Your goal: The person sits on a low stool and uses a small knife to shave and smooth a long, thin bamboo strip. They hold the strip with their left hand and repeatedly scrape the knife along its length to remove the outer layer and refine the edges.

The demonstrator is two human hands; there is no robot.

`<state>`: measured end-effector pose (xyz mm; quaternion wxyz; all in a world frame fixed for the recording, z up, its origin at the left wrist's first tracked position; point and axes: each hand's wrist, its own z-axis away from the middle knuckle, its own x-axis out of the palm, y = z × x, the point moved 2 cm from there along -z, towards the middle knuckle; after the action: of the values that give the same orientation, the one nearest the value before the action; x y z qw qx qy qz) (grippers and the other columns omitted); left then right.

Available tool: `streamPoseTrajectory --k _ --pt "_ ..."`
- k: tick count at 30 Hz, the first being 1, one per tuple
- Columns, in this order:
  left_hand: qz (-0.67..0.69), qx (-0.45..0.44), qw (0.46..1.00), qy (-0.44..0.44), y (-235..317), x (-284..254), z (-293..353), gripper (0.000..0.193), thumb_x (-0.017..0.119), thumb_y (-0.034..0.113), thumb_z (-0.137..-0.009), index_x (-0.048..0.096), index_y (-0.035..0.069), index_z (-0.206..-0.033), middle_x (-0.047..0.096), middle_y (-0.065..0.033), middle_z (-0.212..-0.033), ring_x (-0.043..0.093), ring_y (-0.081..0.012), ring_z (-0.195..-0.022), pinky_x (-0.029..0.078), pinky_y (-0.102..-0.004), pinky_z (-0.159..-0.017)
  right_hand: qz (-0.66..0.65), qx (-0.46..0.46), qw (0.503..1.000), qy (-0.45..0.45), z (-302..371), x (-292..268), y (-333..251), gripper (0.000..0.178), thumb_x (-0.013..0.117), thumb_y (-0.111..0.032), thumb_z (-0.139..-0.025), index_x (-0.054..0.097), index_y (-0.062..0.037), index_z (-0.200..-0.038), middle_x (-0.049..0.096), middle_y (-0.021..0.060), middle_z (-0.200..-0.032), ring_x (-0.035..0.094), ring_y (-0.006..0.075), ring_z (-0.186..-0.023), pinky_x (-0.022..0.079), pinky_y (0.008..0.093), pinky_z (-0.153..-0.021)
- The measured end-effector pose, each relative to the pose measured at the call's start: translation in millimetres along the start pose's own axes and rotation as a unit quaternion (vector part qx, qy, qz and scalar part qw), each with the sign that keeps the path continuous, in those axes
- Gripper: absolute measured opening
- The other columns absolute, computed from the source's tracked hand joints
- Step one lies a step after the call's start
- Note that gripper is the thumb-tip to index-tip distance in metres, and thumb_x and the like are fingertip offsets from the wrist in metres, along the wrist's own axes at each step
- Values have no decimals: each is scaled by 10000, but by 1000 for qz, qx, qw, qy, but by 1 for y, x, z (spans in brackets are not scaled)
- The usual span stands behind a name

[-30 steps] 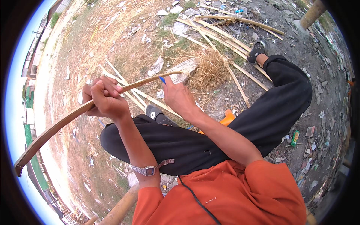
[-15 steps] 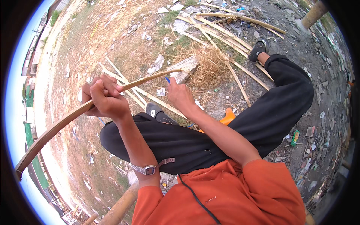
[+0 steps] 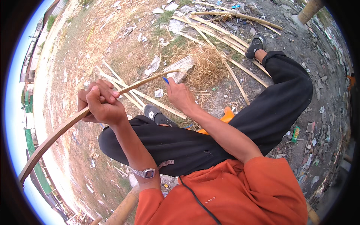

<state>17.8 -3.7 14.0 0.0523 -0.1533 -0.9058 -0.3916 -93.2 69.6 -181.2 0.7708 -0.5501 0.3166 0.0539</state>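
My left hand (image 3: 103, 103) is closed in a fist around a long, bent bamboo strip (image 3: 52, 139). The strip's thick end reaches down to the left rim, while its thinner end points out ahead of me to the right. Close to that thin end, my right hand (image 3: 182, 96) is closed on a small blue object (image 3: 165, 80). Only a blue bit of it sticks out past the thumb; the fingers hide the rest, so its kind does not show. The blue bit lies just below the strip, and whether they touch is unclear.
Split bamboo strips (image 3: 221, 35) lie in a loose pile ahead, with others crossing (image 3: 122, 84) beyond my left hand. Dry straw (image 3: 210, 65) sits beside a weathered block (image 3: 183, 67). An orange object (image 3: 227, 115) shows between my legs. A post (image 3: 310, 12) stands far right.
The strip's thick end has dipped a little at the left, and my left hand has dropped slightly with it. Both hands keep their hold. The whole view has shifted slightly.
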Motion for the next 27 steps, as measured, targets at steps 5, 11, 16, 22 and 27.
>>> streamPoseTrajectory --k 5,11,16,22,27 --pt "20 2 1000 -18 0 6 -2 282 428 -18 -778 304 125 -569 344 -40 -385 336 -117 -329 352 -284 -458 39 -18 996 83 -27 29 58 217 443 -198 -956 478 16 -965 567 298 -605 582 494 -590 454 560 -552" --pt "22 -34 998 -50 0 6 3 290 416 4 -775 276 151 -568 295 -20 -413 273 -109 -354 304 -295 -481 -10 23 1000 18 -8 14 30 259 408 -223 -966 503 15 -1007 602 326 -764 616 474 -736 467 558 -669" --pt "54 -18 988 -144 -2 2 -3 255 413 6 -774 300 123 -578 341 -48 -398 307 -115 -340 308 -299 -452 23 34 999 30 -19 37 69 268 400 -257 -975 476 -1 -957 573 275 -631 607 452 -640 453 551 -613" --pt "64 -25 985 -160 -3 5 -3 241 413 7 -764 303 116 -579 358 -59 -395 302 -114 -327 301 -303 -418 -54 117 991 40 -6 36 70 295 388 -291 -981 475 -9 -977 571 231 -614 583 413 -587 430 516 -598" --pt "82 -19 971 -225 -2 -1 -8 236 437 17 -752 309 118 -582 378 -40 -397 328 -112 -328 305 -294 -403 -124 53 987 87 -8 2 44 401 352 -388 -985 515 -27 -926 597 229 -641 600 435 -652 433 527 -621"
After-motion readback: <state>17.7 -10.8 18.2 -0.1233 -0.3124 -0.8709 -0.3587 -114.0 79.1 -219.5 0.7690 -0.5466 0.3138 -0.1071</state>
